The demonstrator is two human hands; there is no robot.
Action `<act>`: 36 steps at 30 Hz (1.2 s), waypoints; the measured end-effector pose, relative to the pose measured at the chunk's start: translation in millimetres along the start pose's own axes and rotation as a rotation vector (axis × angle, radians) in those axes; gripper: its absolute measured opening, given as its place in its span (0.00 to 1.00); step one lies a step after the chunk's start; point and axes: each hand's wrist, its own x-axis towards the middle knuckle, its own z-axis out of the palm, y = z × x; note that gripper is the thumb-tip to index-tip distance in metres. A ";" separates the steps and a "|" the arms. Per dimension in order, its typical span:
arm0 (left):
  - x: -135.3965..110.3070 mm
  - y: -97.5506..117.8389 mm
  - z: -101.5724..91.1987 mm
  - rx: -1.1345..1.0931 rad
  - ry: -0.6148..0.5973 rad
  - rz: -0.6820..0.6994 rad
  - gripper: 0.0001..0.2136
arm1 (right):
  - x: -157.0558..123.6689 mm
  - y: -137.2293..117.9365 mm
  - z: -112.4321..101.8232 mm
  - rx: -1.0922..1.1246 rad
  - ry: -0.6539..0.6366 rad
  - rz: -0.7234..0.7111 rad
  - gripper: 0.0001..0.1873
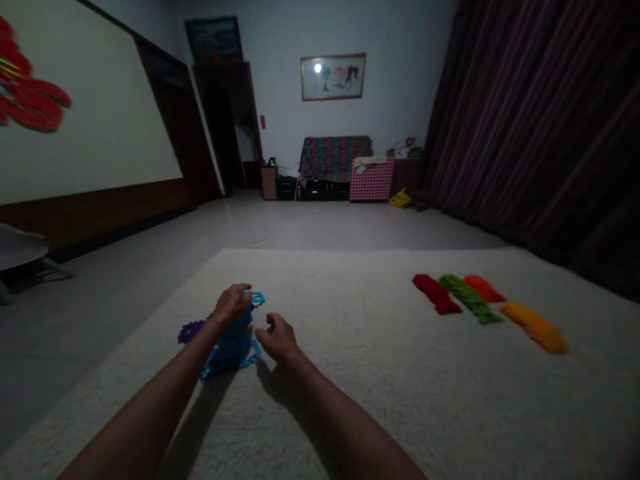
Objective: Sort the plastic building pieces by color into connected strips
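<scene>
A blue yarn-like piece (230, 348) with light-blue looped edging is on the pale mat, left of centre. My left hand (233, 303) is closed at its upper edge, and a light-blue loop shows beyond the fingertips. Just to the right, my right hand (280, 339) has its thumb and bent fingers apart, close to the lower light-blue loop; I see nothing held in it. A purple yarn-like piece (190, 331) lies beside the blue one, partly hidden by my left forearm. The dim light blurs the finer details.
At the right of the mat (370, 387) lie a dark red bundle (437, 294), a green bundle (470, 298), an orange bundle (484, 289) and a yellow bundle (535, 327). A long curtain (505, 113) hangs at the right. A pale chair (23, 247) stands at the left edge.
</scene>
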 end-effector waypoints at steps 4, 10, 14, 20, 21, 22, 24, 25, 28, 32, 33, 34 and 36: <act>-10.9 49.2 42.5 -0.018 -0.099 0.081 0.16 | -15.4 42.6 -69.6 -0.090 0.089 -0.036 0.17; -42.6 137.4 116.4 -0.124 -0.217 0.291 0.15 | -48.8 112.2 -186.3 -0.304 0.353 -0.081 0.19; -63.5 177.8 153.4 -0.120 -0.155 0.367 0.14 | -68.3 154.0 -254.8 -0.465 0.488 -0.073 0.20; -77.9 189.6 171.1 -0.025 -0.012 0.425 0.13 | -76.2 193.4 -329.8 -0.620 0.627 -0.074 0.22; -78.1 189.1 170.8 -0.026 -0.011 0.427 0.13 | -74.5 197.5 -337.1 -0.634 0.648 -0.066 0.23; -77.9 188.8 170.2 -0.027 -0.010 0.426 0.13 | -72.5 200.9 -342.6 -0.644 0.666 -0.056 0.24; -77.3 188.7 169.1 -0.022 -0.010 0.414 0.14 | -68.6 206.2 -348.2 -0.656 0.691 -0.032 0.26; -76.9 189.0 168.6 -0.018 -0.013 0.408 0.14 | -67.4 207.9 -348.8 -0.658 0.707 -0.018 0.27; -76.6 190.4 167.3 -0.009 -0.023 0.390 0.13 | -67.7 209.9 -346.0 -0.645 0.742 0.000 0.27; -77.2 191.4 165.3 -0.006 -0.017 0.364 0.13 | -73.5 206.8 -343.0 -0.612 0.734 -0.010 0.25; -77.2 191.3 164.9 -0.003 -0.017 0.363 0.13 | -74.6 205.9 -343.2 -0.605 0.733 -0.009 0.25; -77.1 191.0 164.8 0.002 -0.017 0.365 0.14 | -75.4 205.1 -343.6 -0.598 0.731 -0.008 0.25; -76.7 190.2 165.0 0.013 -0.019 0.375 0.14 | -76.0 204.4 -344.5 -0.588 0.726 -0.004 0.25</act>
